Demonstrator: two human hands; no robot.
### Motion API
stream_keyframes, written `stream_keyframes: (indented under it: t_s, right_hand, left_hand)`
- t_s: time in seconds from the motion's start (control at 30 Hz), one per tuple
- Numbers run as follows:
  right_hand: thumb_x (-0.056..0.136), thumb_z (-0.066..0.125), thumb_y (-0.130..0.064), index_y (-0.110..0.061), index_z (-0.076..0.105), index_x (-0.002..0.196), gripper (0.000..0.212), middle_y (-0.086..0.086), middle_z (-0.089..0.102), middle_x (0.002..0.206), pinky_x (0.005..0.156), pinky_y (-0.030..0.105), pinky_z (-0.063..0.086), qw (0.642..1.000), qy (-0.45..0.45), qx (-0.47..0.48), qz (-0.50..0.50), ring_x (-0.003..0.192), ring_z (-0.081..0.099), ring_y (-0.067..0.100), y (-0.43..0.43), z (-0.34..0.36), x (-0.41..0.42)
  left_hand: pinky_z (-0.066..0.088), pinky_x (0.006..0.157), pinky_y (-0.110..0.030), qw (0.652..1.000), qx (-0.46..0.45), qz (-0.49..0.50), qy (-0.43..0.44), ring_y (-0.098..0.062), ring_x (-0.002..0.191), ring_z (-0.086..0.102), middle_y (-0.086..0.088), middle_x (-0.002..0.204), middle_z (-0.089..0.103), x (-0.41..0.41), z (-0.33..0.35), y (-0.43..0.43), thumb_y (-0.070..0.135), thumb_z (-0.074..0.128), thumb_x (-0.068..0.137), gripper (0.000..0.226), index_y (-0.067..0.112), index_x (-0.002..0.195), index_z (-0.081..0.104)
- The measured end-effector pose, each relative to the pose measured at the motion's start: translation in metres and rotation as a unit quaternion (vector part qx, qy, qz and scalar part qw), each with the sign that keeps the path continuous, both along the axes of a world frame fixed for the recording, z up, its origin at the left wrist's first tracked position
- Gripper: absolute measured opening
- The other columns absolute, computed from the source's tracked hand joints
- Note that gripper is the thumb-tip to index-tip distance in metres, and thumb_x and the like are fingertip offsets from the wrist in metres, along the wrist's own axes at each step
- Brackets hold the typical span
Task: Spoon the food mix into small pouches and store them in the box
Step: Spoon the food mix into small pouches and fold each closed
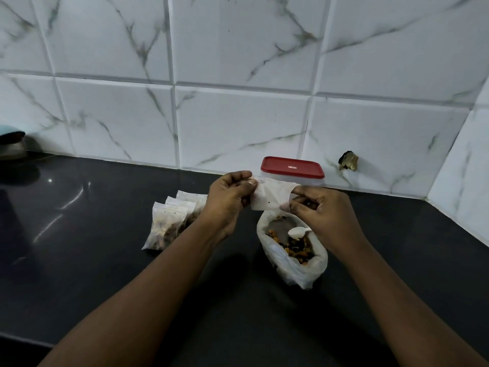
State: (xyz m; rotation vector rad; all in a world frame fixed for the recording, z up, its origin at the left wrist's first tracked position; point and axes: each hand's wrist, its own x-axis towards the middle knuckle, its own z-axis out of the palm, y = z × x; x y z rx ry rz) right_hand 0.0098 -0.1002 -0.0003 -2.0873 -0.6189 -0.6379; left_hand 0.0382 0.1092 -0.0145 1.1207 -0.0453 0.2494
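Observation:
A small clear pouch (pixel 268 195) is held up between both hands above the counter. My left hand (pixel 229 200) pinches its left edge and my right hand (pixel 321 207) pinches its right edge. Below them stands an open plastic bag (pixel 293 263) of brown and dark food mix, with a white plastic spoon (pixel 298 231) lying in it. Several filled pouches (pixel 172 221) lie in a row to the left of my left hand. A clear box with a red lid (pixel 292 167) stands shut against the wall behind the pouch.
The dark counter (pixel 105 234) meets a white marble-tiled wall (pixel 238 102). A dark rounded object (pixel 13 144) sits at the far left edge. A broken hole (pixel 348 160) marks the wall right of the box. The wall turns a corner at the right.

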Motion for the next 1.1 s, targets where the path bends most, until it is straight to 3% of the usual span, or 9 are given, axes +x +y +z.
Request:
stream_keyframes:
  t_s: [0.2, 0.3, 0.5, 0.77, 0.9, 1.1]
  right_hand:
    - [0.085, 0.084, -0.027, -0.012, 0.078, 0.119, 0.037, -0.017, 0.078, 0.089, 0.078, 0.003, 0.049, 1.0, -0.016, -0.003, 0.006, 0.088, 0.071, -0.009, 0.0009, -0.0039, 0.0033]
    - [0.084, 0.085, -0.026, -0.014, 0.077, 0.121, 0.039, -0.02, 0.076, 0.087, 0.078, 0.004, 0.049, 1.0, -0.011, 0.014, 0.007, 0.087, 0.071, -0.01, -0.0019, -0.0029, 0.0038]
    - [0.084, 0.086, -0.024, -0.013, 0.076, 0.122, 0.041, -0.026, 0.073, 0.082, 0.078, 0.004, 0.049, 1.0, -0.005, 0.02, 0.002, 0.087, 0.069, -0.012, -0.0034, -0.0036, 0.0053]
    - [0.084, 0.085, -0.024, -0.011, 0.074, 0.124, 0.043, -0.026, 0.069, 0.084, 0.077, 0.003, 0.049, 0.999, -0.023, 0.034, -0.005, 0.087, 0.068, -0.014, -0.0006, -0.0035, 0.0047]
    - [0.084, 0.085, -0.025, -0.01, 0.075, 0.122, 0.041, -0.024, 0.071, 0.085, 0.076, 0.005, 0.05, 0.999, -0.031, 0.041, -0.008, 0.087, 0.07, -0.011, -0.0016, -0.0049, 0.0055]
    - [0.085, 0.083, -0.028, -0.011, 0.075, 0.124, 0.043, -0.012, 0.077, 0.091, 0.077, 0.007, 0.053, 0.998, -0.038, 0.043, -0.018, 0.089, 0.072, -0.004, -0.0028, -0.0042, 0.0069]
  left_hand:
    - [0.059, 0.067, -0.026, 0.997, -0.07, 0.01, 0.012, -0.013, 0.078, 0.072, -0.004, 0.086, 0.075, 0.0018, -0.0003, -0.0012, -0.006, 0.071, 0.091, 0.02, 0.01, 0.103, 0.067]
    - [0.059, 0.074, -0.033, 0.996, -0.092, -0.002, 0.017, -0.017, 0.077, 0.07, -0.007, 0.088, 0.075, 0.0045, 0.0, 0.0016, -0.006, 0.068, 0.093, 0.02, 0.009, 0.107, 0.066]
    - [0.056, 0.071, -0.035, 0.996, -0.004, -0.07, 0.045, -0.021, 0.078, 0.062, -0.006, 0.088, 0.068, 0.0029, 0.0006, 0.0049, -0.002, 0.06, 0.094, 0.025, 0.011, 0.115, 0.063]
    - [0.05, 0.092, -0.047, 0.995, -0.078, -0.047, 0.035, -0.023, 0.08, 0.061, -0.009, 0.089, 0.073, 0.0091, -0.0043, 0.0019, -0.011, 0.069, 0.088, 0.035, 0.011, 0.114, 0.06]
    - [0.056, 0.077, -0.041, 0.995, -0.045, -0.074, 0.053, -0.022, 0.078, 0.066, -0.01, 0.093, 0.07, 0.0059, -0.003, 0.0032, -0.004, 0.062, 0.093, 0.029, 0.012, 0.117, 0.058]
    - [0.058, 0.078, -0.039, 0.998, -0.041, -0.041, 0.04, -0.018, 0.067, 0.066, -0.011, 0.083, 0.07, 0.0071, -0.0039, 0.0019, -0.013, 0.066, 0.088, 0.039, 0.01, 0.118, 0.058]
